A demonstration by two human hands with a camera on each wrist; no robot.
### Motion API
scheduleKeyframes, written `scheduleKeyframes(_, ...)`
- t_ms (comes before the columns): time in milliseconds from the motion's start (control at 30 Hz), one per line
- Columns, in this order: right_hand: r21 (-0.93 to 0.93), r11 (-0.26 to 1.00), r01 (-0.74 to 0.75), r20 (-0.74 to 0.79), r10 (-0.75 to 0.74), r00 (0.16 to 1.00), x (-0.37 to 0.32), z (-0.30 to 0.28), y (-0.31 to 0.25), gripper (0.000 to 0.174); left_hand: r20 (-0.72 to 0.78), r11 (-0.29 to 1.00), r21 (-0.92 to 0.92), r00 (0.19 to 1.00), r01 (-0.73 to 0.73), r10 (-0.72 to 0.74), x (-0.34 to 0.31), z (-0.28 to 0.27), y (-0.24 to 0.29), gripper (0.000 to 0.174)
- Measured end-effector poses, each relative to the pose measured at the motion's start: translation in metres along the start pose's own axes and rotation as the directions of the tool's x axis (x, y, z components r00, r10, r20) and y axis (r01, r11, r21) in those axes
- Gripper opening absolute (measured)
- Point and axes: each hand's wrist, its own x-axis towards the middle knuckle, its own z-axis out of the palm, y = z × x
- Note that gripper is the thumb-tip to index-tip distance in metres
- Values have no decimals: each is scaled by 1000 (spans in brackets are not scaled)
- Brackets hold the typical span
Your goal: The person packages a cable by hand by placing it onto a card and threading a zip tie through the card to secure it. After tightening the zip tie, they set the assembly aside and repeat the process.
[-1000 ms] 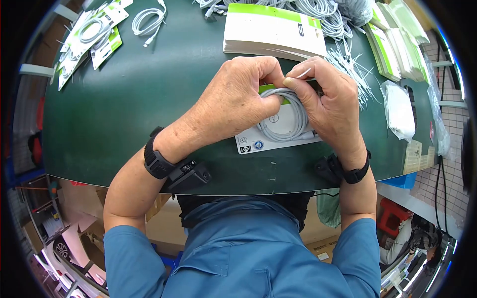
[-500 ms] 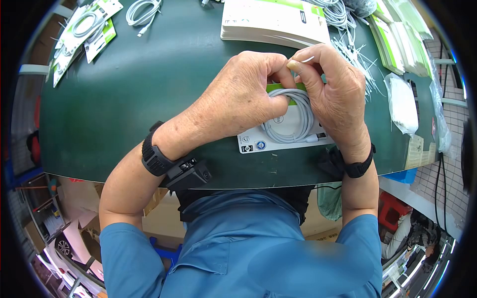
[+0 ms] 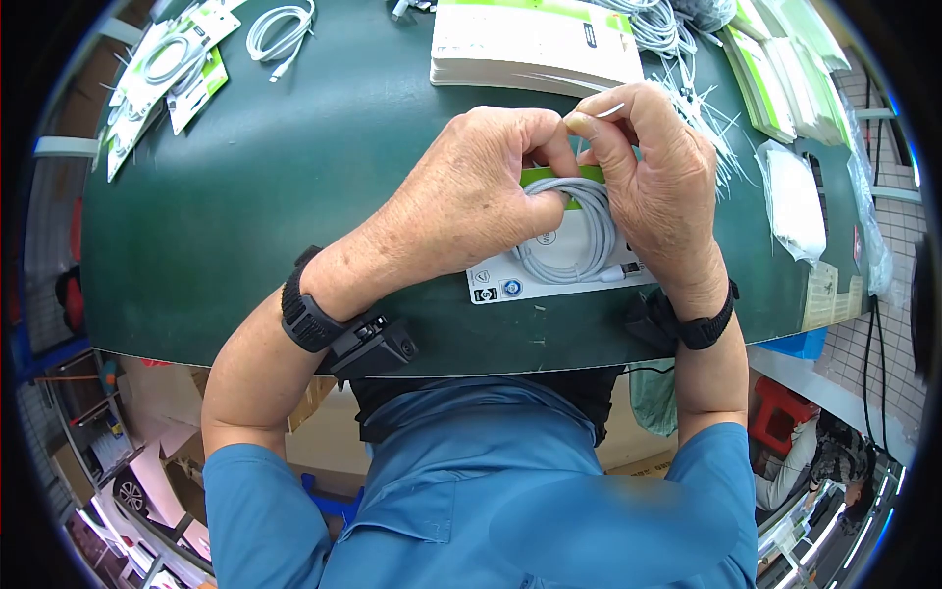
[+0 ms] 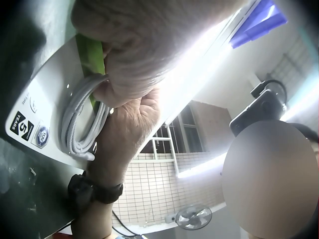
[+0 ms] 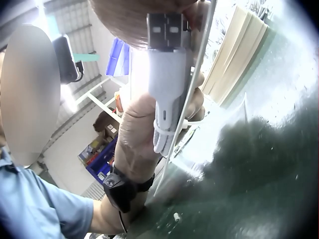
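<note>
The cable (image 3: pixel 604 228) lies on a card (image 3: pixel 498 271) before the card stack (image 3: pixel 530 39).

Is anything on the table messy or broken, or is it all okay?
Nothing looks broken or spilled. The thin white strips by the right hand look messy, though: they poke out every which way, while the stack of cards near them is fairly neat. There's also a tiny white scrap on the table.

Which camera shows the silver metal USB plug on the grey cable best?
The right wrist view: there the silver metal USB plug sits close up, both square holes and its white plastic housing plain. The head view shows it small, near the right hand. In the left wrist view I cannot make it out.
</note>
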Motion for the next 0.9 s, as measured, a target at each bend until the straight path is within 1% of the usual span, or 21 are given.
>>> scheduleKeyframes(133, 6, 1000, -12, 2, 12, 1000, 0, 0, -1, 12, 4, 1000, -5, 1000, 3, -3, 0, 1, 0, 11)
scheduleKeyframes(233, 13, 998, -55, 29, 54, 998, 1, 0, -5, 13, 14, 999, -6, 999, 36, -36, 0, 1, 0, 12)
scheduleKeyframes(333, 119, 993, -28, 8, 27, 1000, 1, 1, -3, 12, -2, 1000, 15, 1000, 7, -7, 0, 2, -3, 13)
scheduleKeyframes(433, 121, 993, 8, 29, -11, 1000, 3, -5, -2, 11, -1, 999, -20, 999, 32, -32, 0, 1, -3, 14)
scheduleKeyframes(533, 124, 992, 23, 96, -35, 995, 6, -11, -4, 12, 1, 999, -29, 999, 44, -44, -1, 1, -4, 13)
scheduleKeyframes(633, 125, 992, 28, 99, -40, 994, 8, -16, -9, 13, -9, 999, -30, 999, 36, -36, 0, -1, -4, 15)
scheduleKeyframes(733, 103, 994, 24, 99, -34, 994, 8, -19, -15, 15, -27, 999, -29, 1000, 14, -15, 1, -4, -2, 17)
scheduleKeyframes(833, 31, 998, 63, 162, -67, 984, 12, -28, -25, 17, -48, 999, -43, 999, 8, -10, 2, -5, -4, 18)
scheduleKeyframes(900, 122, 992, -20, 198, -5, 980, 9, -31, -29, 19, -46, 997, -77, 999, 19, -23, 2, -8, 0, 19)
